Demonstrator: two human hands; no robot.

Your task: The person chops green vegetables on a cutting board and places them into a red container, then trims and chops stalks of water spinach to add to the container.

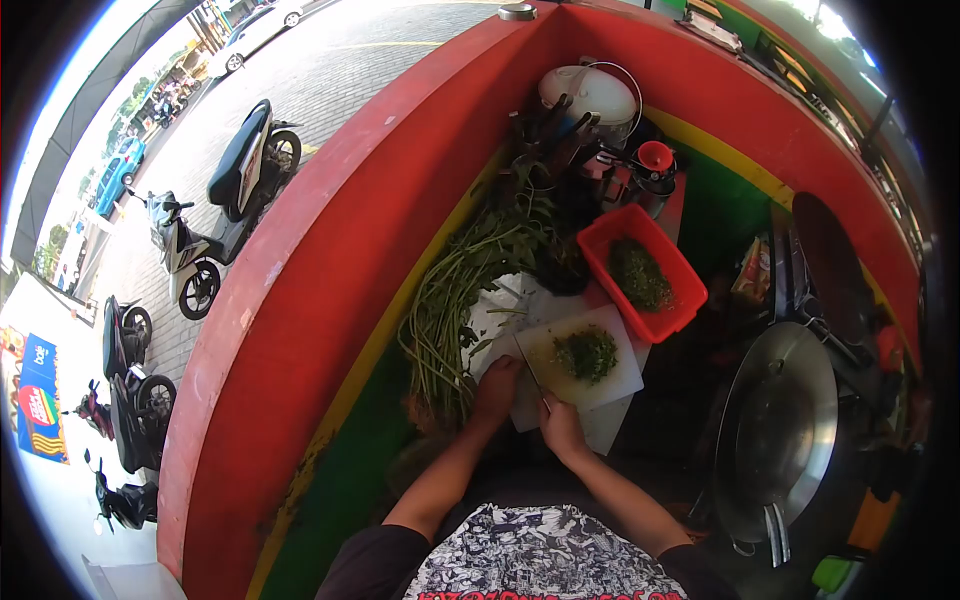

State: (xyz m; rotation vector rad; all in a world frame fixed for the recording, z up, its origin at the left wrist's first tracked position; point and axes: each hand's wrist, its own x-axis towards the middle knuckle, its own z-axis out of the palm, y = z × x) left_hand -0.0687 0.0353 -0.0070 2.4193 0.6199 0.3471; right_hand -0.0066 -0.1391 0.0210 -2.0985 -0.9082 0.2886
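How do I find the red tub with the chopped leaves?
Inside the big red wall, find the white cutting board. Just beyond its far edge sits the red tub. It is the only container holding chopped greens; the long stems lie loose to its left.

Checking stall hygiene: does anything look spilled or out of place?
Nothing stands out. Chopped greens sit heaped on the cutting board by the knife in the right hand, more in the red basket.

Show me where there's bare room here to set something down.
The cutting board is bare along its right edge, beside the chopped herbs. Crowded elsewhere: leafy stems left, red basket behind, right hand with knife and left hand near.
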